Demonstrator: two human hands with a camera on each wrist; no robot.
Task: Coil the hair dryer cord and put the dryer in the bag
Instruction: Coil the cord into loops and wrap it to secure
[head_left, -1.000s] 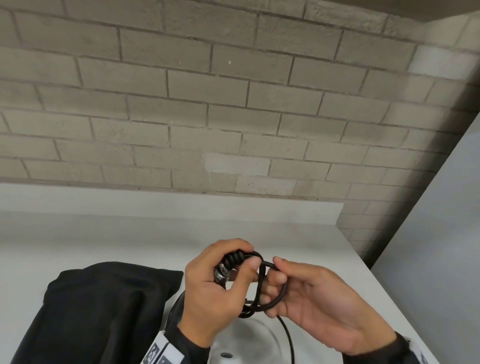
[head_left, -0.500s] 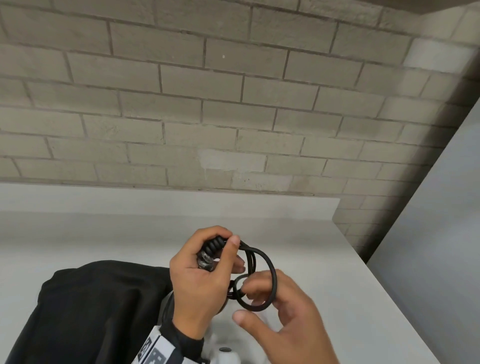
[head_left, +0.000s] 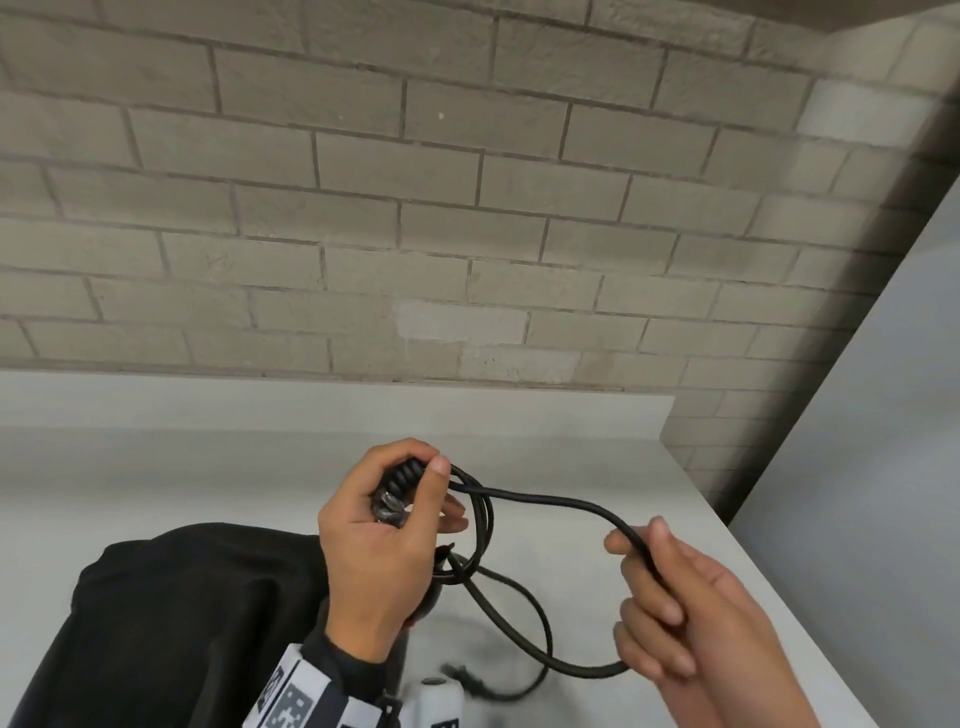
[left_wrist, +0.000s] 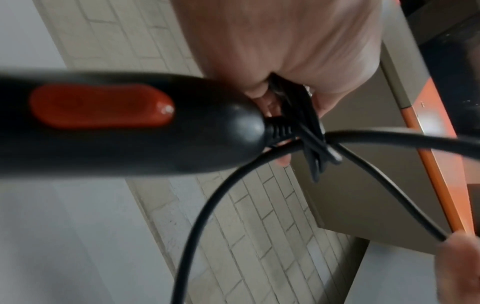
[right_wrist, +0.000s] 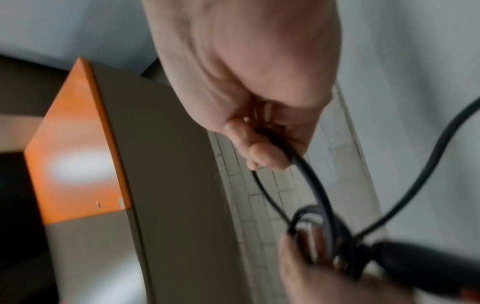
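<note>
The black hair dryer cord (head_left: 550, 503) is gathered in small loops at the dryer's handle end, and a longer loop is drawn out toward 3 o'clock. The loops and the hair dryer (left_wrist: 124, 127) are gripped by the left hand (head_left: 384, 540), fingers curled round them. The drawn-out strand is pinched in the curled fingers of the right hand (head_left: 675, 608). The black bag (head_left: 182, 623) lies at 8 o'clock on the white countertop (head_left: 571, 447).

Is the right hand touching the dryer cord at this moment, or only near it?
Touching. In the head view the right hand has its fingers curled round the cord; the right wrist view shows the cord running out from between its fingers.
</note>
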